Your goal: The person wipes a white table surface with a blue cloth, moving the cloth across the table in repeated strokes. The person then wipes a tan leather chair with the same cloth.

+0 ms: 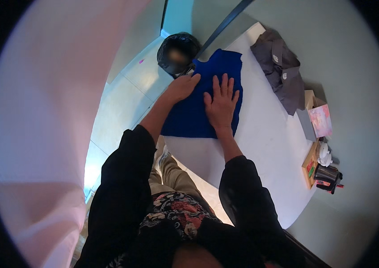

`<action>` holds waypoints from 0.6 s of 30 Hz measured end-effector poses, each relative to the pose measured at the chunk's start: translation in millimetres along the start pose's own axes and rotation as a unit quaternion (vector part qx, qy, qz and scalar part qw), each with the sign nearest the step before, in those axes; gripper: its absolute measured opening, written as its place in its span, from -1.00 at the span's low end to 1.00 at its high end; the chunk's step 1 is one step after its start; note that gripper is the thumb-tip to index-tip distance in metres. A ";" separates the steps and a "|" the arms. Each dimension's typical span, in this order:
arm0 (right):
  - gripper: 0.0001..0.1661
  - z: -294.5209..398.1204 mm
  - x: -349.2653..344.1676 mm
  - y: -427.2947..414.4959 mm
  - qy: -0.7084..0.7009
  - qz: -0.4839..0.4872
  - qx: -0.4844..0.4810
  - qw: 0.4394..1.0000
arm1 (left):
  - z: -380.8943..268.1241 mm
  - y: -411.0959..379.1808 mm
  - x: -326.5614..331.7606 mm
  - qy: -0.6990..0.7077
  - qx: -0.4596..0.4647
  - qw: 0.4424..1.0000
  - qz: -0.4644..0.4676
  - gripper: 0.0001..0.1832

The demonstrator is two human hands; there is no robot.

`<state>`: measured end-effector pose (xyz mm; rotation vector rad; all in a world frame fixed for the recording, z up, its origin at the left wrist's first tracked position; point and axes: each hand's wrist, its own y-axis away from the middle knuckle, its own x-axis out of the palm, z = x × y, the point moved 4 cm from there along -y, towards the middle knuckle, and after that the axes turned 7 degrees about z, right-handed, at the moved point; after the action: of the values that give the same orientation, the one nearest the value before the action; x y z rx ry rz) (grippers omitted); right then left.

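A blue knitted garment (189,117), apparently sleeveless, lies spread over the near left part of a white table (263,144). It reaches past the table's left edge, and a notch shows at its far end. My left hand (184,87) pinches the garment's left edge, thumb on top; its other fingers are partly hidden. Palm down, my right hand (222,104) rests flat on the fabric with its fingers apart.
A bin lined with a black bag (189,42) stands on the floor beyond the table's left side. A dark strap (223,28) crosses above. Along the wall are dark grey folded fabric (273,67), a pink box (321,120), a wooden tray (308,164), white cups (324,155) and a kettle (327,174). Pink fabric (42,100) fills the left.
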<state>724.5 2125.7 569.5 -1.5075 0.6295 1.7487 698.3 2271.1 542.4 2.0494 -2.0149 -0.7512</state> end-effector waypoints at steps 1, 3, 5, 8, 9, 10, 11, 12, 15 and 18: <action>-0.36 -4.1 -1.3 -1.0 0.002 -0.005 0.005 1.000 | -4.0 -1.0 0.8 0.090 0.004 0.995 0.030 -0.30; -0.36 -7.9 -2.3 -5.5 -0.002 -0.019 0.008 1.000 | 4.2 0.8 3.7 0.219 -0.083 0.965 0.114 -0.20; -0.38 -2.4 -0.8 -20.2 -0.003 -0.022 0.020 1.000 | 20.0 -3.4 -3.8 0.225 -0.125 0.963 0.085 -0.18; -0.39 -6.7 -3.9 -17.0 -0.020 -0.023 0.033 0.999 | -14.3 2.4 -2.1 0.218 -0.157 0.959 0.093 -0.18; -0.39 -2.8 -4.0 -20.0 -0.031 -0.026 0.032 0.999 | -15.2 -3.9 -5.8 0.224 -0.141 0.961 0.085 -0.19; -0.39 -2.8 -4.3 -19.8 -0.037 -0.025 0.034 0.998 | -11.7 -16.2 -4.8 0.233 -0.124 0.961 0.084 -0.20; -0.39 -2.6 -3.7 -20.7 -0.043 -0.025 0.036 0.998 | -9.0 -28.6 -4.0 0.242 -0.108 0.961 0.083 -0.21; -0.38 -4.3 -2.7 -23.5 -0.051 -0.026 0.042 0.997 | -12.1 -39.8 -2.6 0.228 -0.095 0.965 0.089 -0.21; -0.37 -10.3 0.4 -38.4 -0.056 -0.055 0.049 0.996 | -16.4 -76.4 -2.6 0.180 -0.053 0.977 0.106 -0.22; -0.38 -20.6 -3.7 -60.9 -0.045 -0.066 0.078 0.994 | -21.2 -116.0 -3.6 0.131 0.001 0.984 0.119 -0.20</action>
<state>785.2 2146.5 574.9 -1.3260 0.5930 1.6188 810.9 2278.2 508.3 1.7566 -2.0557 -0.4107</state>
